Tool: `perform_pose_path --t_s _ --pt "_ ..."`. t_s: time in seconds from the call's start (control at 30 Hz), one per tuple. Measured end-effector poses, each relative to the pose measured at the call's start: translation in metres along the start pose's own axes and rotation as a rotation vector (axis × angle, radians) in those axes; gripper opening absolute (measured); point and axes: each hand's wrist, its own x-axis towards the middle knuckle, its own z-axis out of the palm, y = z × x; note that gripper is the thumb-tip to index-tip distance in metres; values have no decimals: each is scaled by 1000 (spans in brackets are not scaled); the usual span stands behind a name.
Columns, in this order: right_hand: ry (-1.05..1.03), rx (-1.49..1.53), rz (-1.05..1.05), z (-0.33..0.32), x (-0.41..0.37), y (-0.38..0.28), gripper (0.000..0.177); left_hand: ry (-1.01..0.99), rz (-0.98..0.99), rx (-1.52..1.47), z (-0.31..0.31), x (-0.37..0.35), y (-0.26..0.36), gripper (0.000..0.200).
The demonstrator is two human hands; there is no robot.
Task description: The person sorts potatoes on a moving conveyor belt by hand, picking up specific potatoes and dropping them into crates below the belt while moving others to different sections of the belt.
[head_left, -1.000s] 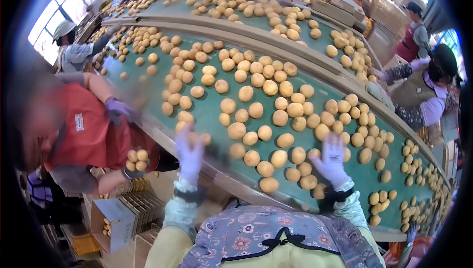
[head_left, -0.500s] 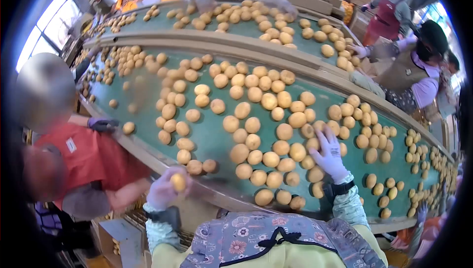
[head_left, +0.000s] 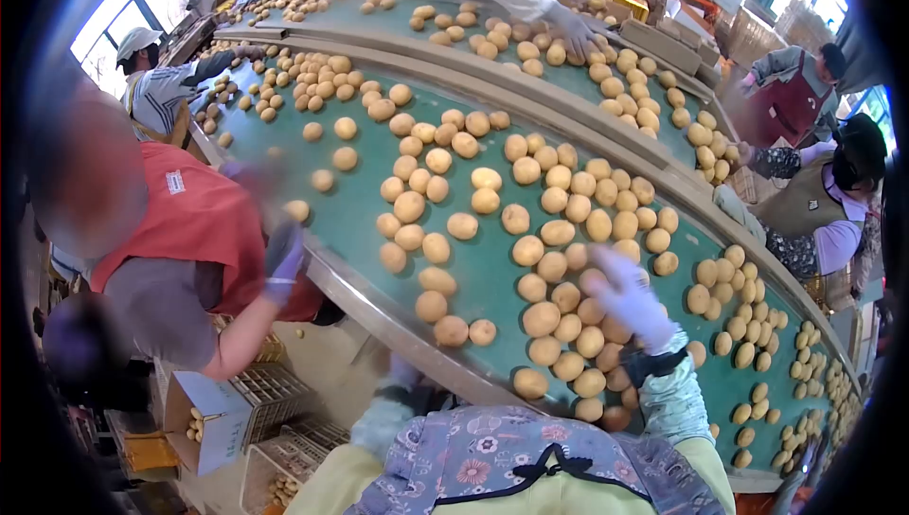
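Observation:
My right hand (head_left: 632, 299), in a pale lilac glove, is over the potatoes (head_left: 542, 319) on the green belt. It is blurred, but its fingers look stretched out and apart, and I see no potato held in it. Down by the belt's near edge is my left hand (head_left: 402, 371), also gloved. Its fingers are blurred and partly hidden by the metal rim, so I cannot make out whether it holds anything. Round yellow-brown potatoes lie in loose clusters around my right hand.
A metal rim (head_left: 379, 311) borders the green conveyor belt (head_left: 360, 203). At left, a person in a red apron (head_left: 204, 226) leans over it. Others work along the far side. Below left are a cardboard box (head_left: 204, 420) and plastic crates (head_left: 284, 463) with potatoes.
My left hand has dropped toward the belt's near edge; the potato it held no longer shows. My right hand remains over the potatoes, now blurred. The view has shifted, and the red-aproned person's arms have moved.

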Motion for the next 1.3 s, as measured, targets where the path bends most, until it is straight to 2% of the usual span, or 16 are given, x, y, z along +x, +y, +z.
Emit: perform_pose_path --t_s 0.1,0.17,0.2,0.23,0.27,0.43,0.5,0.53,0.63,0.7,0.77,0.8,0.9,1.03,1.17,1.3 --pt "227 -323 172 -44 8 76 69 73 334 15 35 -21 86 53" --pt "192 -1007 252 1 -17 132 89 375 641 584 93 -58 158 52" --pt "215 -857 290 27 -18 130 105 361 640 581 115 -55 174 52" --pt "248 -871 282 33 -21 137 110 184 885 948 132 -53 187 55" --pt "-33 -445 343 48 4 49 107 -5 919 1115 166 -53 194 60" --pt "-139 -422 -79 121 24 -34 87 -869 986 1811 236 1 159 93" --pt "-137 -95 12 94 37 -46 83 -901 1132 1714 200 54 174 98" --pt "-133 246 100 83 47 -43 79 -757 955 1758 194 59 197 96" --pt "324 -504 22 83 47 44 78 -305 1064 1906 153 73 249 87" --pt "371 -608 -26 101 60 45 76 -77 1147 1733 110 98 259 83" --pt "274 -538 -110 116 105 12 72 -174 1081 1484 133 74 257 84" --pt "239 -374 -174 120 133 -6 68 -142 1325 1571 119 90 233 79" --pt "271 -658 -423 137 254 14 64 -213 1294 1672 146 72 244 68" --pt "-94 -618 241 149 409 14 60 -62 1169 1456 106 111 256 58" --pt "-169 -536 394 190 427 14 66 -77 1164 1432 95 129 278 51" --pt "-310 -98 147 205 376 2 64 -129 1168 1411 84 149 301 45"
